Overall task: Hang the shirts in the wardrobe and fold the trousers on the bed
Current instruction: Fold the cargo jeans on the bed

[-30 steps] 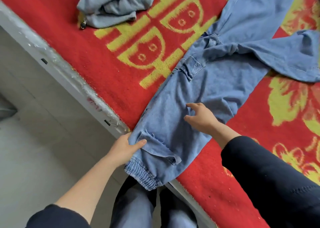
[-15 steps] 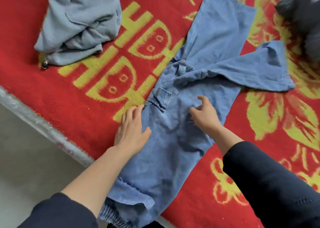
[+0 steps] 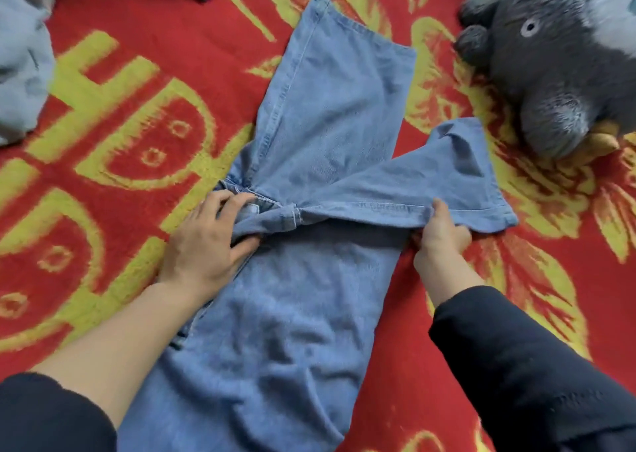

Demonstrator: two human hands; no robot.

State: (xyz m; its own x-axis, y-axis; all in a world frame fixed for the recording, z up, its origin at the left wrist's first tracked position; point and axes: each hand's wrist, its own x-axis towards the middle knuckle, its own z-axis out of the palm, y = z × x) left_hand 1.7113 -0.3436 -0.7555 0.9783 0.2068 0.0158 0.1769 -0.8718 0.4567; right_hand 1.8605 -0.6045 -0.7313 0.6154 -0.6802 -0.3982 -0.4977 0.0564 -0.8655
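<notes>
Head view: the trousers [image 3: 292, 314] lie flat on the bed [image 3: 103, 210]. Their long axis runs from the near edge of the picture, between the two forearms, away to the far middle. About midway along, the denim is bunched. From that bunch one panel [image 3: 337, 90] goes on far and slightly right, while a second flap [image 3: 447, 176] splays out to the right, almost crosswise to the axis.

The left grip [image 3: 206, 241] sits on the bunch at the left edge of the trousers, fingers curled into the gathered cloth and clenched on it. The right grip [image 3: 440, 233] is at the right edge, pinching the near hem of the crosswise flap, thumb on top and fingers tucked under. The two grips are level with each other, with the seam taut between them.

The flap lies right of the axis. The right grip is the nearer to its free end, and the left grip sits at the pivot. Bringing the flap over to line it up with the far panel looks like the right grip's work.

A plush toy [image 3: 557, 73] sits far right, close to the flap's end, and a grey garment [image 3: 20, 66] lies far left.
</notes>
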